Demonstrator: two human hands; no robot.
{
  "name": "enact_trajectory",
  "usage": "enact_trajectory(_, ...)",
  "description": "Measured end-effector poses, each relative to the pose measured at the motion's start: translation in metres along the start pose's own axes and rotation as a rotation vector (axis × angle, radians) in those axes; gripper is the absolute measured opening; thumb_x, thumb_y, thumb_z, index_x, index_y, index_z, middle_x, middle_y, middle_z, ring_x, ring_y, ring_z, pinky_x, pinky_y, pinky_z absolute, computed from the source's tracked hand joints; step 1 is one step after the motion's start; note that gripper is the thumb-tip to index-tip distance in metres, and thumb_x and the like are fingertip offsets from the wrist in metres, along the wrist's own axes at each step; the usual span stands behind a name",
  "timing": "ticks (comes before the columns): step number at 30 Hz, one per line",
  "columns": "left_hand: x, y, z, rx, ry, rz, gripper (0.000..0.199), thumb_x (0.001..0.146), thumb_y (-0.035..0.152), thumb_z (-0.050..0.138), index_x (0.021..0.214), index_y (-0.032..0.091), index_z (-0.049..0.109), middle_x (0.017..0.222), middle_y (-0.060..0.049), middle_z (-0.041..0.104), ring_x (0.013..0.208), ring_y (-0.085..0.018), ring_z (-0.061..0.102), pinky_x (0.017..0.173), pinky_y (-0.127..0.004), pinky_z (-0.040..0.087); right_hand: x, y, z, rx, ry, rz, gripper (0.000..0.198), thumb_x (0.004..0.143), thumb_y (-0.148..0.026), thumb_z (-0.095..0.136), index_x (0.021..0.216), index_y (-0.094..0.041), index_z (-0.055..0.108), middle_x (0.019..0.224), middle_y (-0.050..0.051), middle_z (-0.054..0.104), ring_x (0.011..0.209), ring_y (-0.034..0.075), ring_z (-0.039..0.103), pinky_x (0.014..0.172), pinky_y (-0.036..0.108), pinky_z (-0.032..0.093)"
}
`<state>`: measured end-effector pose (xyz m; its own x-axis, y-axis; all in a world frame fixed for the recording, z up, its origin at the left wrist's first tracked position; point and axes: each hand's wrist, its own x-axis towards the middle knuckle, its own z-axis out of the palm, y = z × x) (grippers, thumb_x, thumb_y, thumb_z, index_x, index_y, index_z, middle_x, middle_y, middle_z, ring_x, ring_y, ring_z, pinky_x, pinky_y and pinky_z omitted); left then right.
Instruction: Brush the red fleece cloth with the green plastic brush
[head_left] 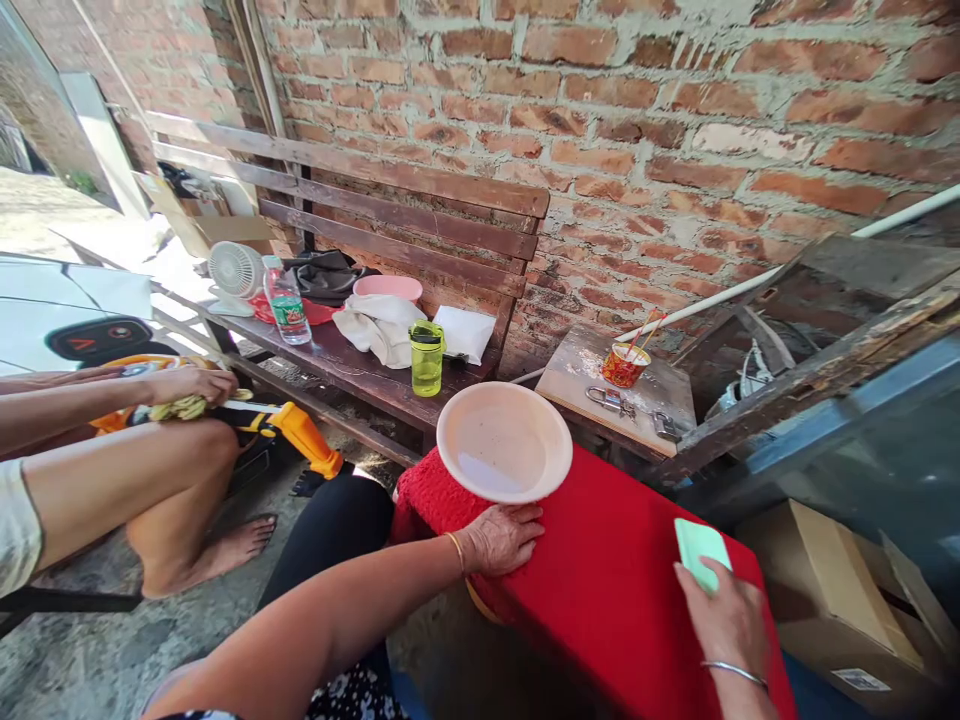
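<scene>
My left hand [501, 538] lies flat on the red cloth [592, 570], fingers stretched out just below the near rim of a pale pink basin [559, 455]. The basin stands at the cloth's far left corner and appears to hold shallow water. On the right side of the cloth, my right hand [726, 612] is closed around a mint-green block with rounded corners [697, 545]. Its kind cannot be made out, and the fingers partly cover it. The cloth is bunched and textured near the basin and smooth farther right.
A dark wooden bench [352, 365] along the brick wall carries a green bottle [427, 362], a water bottle [288, 308], a white cloth [381, 330] and a fan [235, 268]. A small board [577, 375] bears a red cup [624, 366] and padlock. Another person's hand [196, 384] is at left; a cardboard box [832, 590] at right.
</scene>
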<state>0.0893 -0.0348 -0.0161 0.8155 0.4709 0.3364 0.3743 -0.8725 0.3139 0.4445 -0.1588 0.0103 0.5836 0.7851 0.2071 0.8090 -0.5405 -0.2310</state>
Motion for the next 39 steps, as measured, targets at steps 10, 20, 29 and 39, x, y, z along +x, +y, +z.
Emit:
enact_trajectory(10,-0.003,-0.001,0.000,0.003,0.002,-0.018,0.030,0.092,0.025,0.051,0.118,0.021,0.065,0.135,-0.008,0.060,0.126,-0.022,0.055,0.111,-0.035,0.041,0.019,-0.112,0.022,0.039,-0.169,-0.262,0.037,0.085,-0.042,0.052,0.116,-0.030,0.068,0.107,0.007,0.059,0.084,0.021,0.060,0.081,0.036,0.048)
enact_trajectory(20,-0.003,0.001,-0.002,0.000,-0.002,-0.014,0.030,0.094,0.027,0.050,0.119,0.020,0.065,0.134,-0.009,0.060,0.126,-0.024,0.055,0.111,-0.038,0.041,0.034,-0.007,-0.015,-0.043,-0.057,0.286,0.070,0.083,-0.062,0.036,0.123,-0.012,0.065,0.081,0.023,0.063,0.094,0.042,0.056,0.062,0.046,0.047)
enact_trajectory(29,-0.006,0.000,0.000,0.003,0.012,-0.025,0.030,0.094,0.027,0.050,0.119,0.020,0.065,0.136,-0.008,0.059,0.127,-0.023,0.054,0.112,-0.038,0.042,0.047,-0.164,0.049,0.124,-0.186,-0.195,0.037,0.087,-0.045,0.054,0.119,-0.030,0.067,0.107,0.006,0.058,0.091,0.019,0.058,0.085,0.030,0.044)
enact_trajectory(39,-0.006,-0.002,0.003,-0.010,0.011,-0.020,0.030,0.093,0.026,0.051,0.119,0.020,0.066,0.136,-0.009,0.059,0.128,-0.024,0.053,0.112,-0.039,0.041,0.072,-0.013,-0.011,-0.081,-0.199,0.229,0.060,0.084,-0.055,0.042,0.127,-0.020,0.064,0.090,0.015,0.063,0.089,0.032,0.063,0.074,0.043,0.048)
